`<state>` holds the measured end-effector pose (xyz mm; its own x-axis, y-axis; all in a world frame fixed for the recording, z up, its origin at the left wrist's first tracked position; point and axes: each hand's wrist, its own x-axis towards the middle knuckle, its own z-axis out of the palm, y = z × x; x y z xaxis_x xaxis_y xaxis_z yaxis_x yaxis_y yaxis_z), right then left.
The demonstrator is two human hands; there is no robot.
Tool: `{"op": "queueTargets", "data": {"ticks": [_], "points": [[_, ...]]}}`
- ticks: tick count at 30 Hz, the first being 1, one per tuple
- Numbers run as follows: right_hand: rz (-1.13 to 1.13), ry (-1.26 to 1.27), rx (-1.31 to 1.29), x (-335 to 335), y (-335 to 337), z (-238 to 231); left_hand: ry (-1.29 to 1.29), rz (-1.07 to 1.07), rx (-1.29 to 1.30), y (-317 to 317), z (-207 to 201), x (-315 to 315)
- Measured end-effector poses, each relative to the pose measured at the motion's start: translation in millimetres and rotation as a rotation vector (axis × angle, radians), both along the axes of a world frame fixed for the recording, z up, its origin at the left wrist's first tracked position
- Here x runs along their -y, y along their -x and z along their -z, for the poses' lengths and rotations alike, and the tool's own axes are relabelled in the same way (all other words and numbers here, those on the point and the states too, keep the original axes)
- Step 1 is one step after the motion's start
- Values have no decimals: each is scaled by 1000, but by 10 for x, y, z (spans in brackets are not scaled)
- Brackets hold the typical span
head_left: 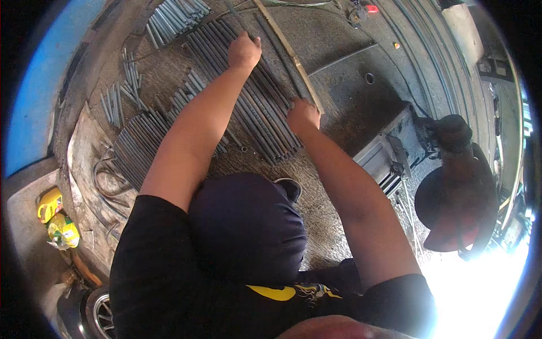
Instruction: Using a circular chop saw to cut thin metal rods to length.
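Note:
My left hand (244, 52) is closed around a dark metal rod (235, 16), whose far end sticks out beyond my fist. Lower and to the right, my right hand (304, 117) is also closed, its fingers at what looks like the near part of the same rod. Both hands are over the right side of a wide row of dark rods (248, 107) laid side by side on the floor. Along that side runs a narrow wooden strip (291, 55), its near end by my right hand. My fists hide parts of the rod.
Shorter dark rods (138, 147) and silver rods (176, 22) lie left and far left. A grey pipe (344, 59) lies beyond the wooden strip. At right stands a dark machine with a metal clamp base (389, 155). Hoses (101, 178) curl at left; my shoe (289, 189) is near the rods.

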<state>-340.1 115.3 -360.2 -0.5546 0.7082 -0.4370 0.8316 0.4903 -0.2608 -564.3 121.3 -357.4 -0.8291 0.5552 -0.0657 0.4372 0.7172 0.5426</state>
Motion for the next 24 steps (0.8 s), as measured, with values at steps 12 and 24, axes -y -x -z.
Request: {"op": "queueTargets", "data": {"ticks": [12,24], "points": [[-76,33,30,85,95,93,165,665,-517,-194,400,409],[182,70,16,-239,-251,126,284,800,-419,-509,384,402]]}}
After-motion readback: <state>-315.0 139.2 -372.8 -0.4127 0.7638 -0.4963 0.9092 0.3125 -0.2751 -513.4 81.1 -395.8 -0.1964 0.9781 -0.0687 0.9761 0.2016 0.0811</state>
